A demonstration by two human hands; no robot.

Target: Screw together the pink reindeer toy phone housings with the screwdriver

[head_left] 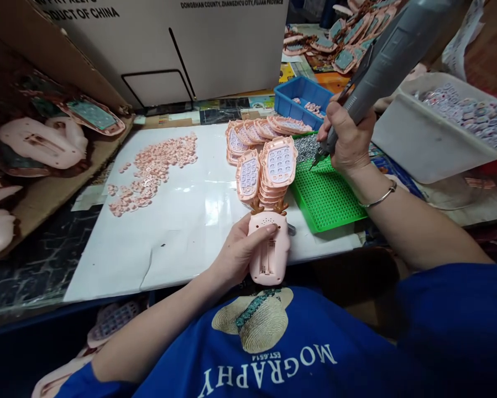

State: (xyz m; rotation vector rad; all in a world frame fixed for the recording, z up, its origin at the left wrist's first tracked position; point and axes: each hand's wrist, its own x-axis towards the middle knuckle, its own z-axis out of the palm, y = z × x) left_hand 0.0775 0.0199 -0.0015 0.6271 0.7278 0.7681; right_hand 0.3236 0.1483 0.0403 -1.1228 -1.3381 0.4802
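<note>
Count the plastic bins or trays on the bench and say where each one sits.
3. A blue bin sits behind the stacked pink fronts, a green tray lies under the right hand with its screwdriver, and a white tub is far right. Others may be hidden.

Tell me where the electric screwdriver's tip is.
Head view, right side: the right hand holds the electric screwdriver, tip at the green tray beside the screws.

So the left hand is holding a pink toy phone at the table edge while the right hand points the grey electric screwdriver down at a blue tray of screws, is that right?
Not quite: the tray under the screwdriver tip is green, not blue. The head view shows the left hand holding the pink toy phone at the table edge, and the right hand pointing the grey electric screwdriver down at it. The blue bin sits farther back.
</note>
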